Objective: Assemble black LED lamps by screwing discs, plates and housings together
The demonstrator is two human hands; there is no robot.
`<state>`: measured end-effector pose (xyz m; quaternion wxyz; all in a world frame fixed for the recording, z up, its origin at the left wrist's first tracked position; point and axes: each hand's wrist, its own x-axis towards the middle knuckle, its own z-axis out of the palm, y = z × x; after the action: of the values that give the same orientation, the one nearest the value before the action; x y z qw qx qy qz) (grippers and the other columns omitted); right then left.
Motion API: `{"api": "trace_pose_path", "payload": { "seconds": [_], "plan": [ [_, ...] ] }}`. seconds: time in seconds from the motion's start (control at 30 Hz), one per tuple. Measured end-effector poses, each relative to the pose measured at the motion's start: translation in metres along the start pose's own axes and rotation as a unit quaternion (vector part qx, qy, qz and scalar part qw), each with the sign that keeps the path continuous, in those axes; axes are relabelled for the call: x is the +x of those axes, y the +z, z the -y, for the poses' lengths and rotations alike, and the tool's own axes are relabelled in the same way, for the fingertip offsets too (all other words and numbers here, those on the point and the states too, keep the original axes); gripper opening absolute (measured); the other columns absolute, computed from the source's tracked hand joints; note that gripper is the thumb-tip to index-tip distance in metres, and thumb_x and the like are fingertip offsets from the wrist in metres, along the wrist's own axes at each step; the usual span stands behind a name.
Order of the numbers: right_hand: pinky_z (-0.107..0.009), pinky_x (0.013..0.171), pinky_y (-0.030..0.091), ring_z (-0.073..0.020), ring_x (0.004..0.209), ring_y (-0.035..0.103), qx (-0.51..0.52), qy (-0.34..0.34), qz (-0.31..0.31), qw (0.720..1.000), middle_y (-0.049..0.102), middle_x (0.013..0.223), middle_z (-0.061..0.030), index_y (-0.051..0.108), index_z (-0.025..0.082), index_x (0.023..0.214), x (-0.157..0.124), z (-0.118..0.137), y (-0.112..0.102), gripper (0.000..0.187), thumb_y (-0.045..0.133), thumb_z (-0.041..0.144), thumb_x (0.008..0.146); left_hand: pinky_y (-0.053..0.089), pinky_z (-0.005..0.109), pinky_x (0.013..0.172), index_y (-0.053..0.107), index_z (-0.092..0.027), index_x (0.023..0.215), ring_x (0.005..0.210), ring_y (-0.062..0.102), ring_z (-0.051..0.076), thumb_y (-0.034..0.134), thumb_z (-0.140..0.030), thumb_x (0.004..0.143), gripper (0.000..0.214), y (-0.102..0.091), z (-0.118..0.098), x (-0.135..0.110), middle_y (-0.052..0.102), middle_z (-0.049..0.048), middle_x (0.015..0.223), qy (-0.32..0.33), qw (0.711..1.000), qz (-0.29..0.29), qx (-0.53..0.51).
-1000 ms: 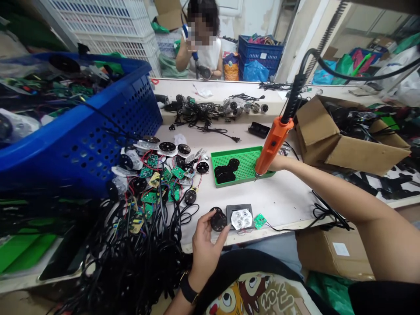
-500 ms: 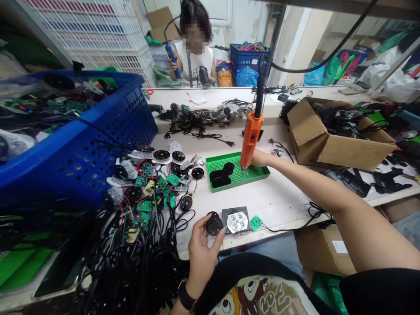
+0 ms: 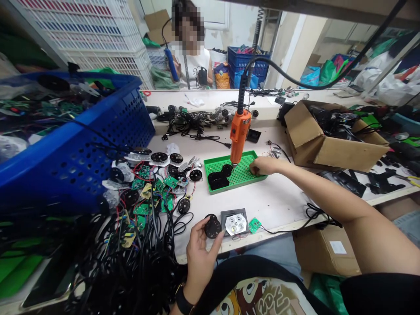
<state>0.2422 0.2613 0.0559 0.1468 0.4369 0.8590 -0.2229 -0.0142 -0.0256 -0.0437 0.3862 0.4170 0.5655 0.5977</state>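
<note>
Disc: black, dotted with small holes, held in my left hand near the front edge of the table, just left of the grey frame
Left hand: my thumb on one side of the rim and fingertips on the other, pinching the disc between them; whether it touches the tabletop I cannot tell
Lamp plate: white, eight-sided, four round lamps on it, lying over the grey frame
Circuit board: small, green, just right of the frame, a dark cable trailing off rightward
Green tray: beyond the frame, black flat pieces grouped at its left end
Right hand: my fingers curl down into the tray's right end; whether they pinch anything I cannot tell
Screwdriver: orange, hanging slightly tilted over the tray, tip near the black flat pieces
Parts heap: boards, discs and wires to my left, beside a blue basket
Cardboard box: open, filled with dark parts, at my right
Co-worker: across from me, in a white top
</note>
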Motion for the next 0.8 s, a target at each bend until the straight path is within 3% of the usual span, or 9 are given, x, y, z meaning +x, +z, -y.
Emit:
{"api": "trace_pose_path", "payload": {
  "seconds": [0.1,0.33,0.57,0.8],
  "plan": [
    [-0.038,0.087,0.062,-0.0163,0.089,0.072,0.03,-0.041,-0.009,0.999,0.075,0.097,-0.003,0.071,0.015,0.102,0.008,0.005,0.003,0.024,0.067,0.039,0.101,0.056,0.039,0.112,0.06,-0.019,0.126,0.12,0.073,0.025,0.087,-0.043,0.082,0.057,0.0,0.001,0.001,0.071,0.0146,0.127,0.0,1.0,-0.006,0.0],
    [-0.042,0.092,0.062,-0.0196,0.101,0.072,0.082,-0.078,-0.132,0.985,0.074,0.112,-0.0063,0.07,0.015,0.111,0.039,0.005,0.013,0.027,0.068,0.039,0.1,0.056,0.042,0.112,0.061,-0.018,0.125,0.119,0.073,0.026,0.088,-0.044,0.08,0.058,0.0,0.002,0.002,0.071,0.0152,0.126,0.006,1.0,-0.012,0.002],
    [-0.042,0.09,0.063,-0.0217,0.104,0.071,0.13,-0.033,-0.252,0.958,0.071,0.119,-0.007,0.068,0.015,0.12,0.051,-0.015,0.026,0.033,0.068,0.041,0.1,0.057,0.041,0.111,0.061,-0.019,0.125,0.119,0.073,0.026,0.088,-0.043,0.08,0.057,-0.001,0.003,0.001,0.071,0.0149,0.127,0.006,1.0,-0.012,0.002],
    [-0.041,0.088,0.063,-0.0206,0.102,0.071,0.203,-0.007,-0.325,0.924,0.071,0.119,-0.0075,0.067,0.016,0.122,0.057,-0.018,0.026,0.033,0.068,0.041,0.1,0.057,0.041,0.11,0.06,-0.019,0.128,0.119,0.073,0.026,0.086,-0.045,0.082,0.058,-0.003,0.006,0.003,0.07,0.0155,0.128,-0.001,1.0,-0.003,0.012]
  ]
}}
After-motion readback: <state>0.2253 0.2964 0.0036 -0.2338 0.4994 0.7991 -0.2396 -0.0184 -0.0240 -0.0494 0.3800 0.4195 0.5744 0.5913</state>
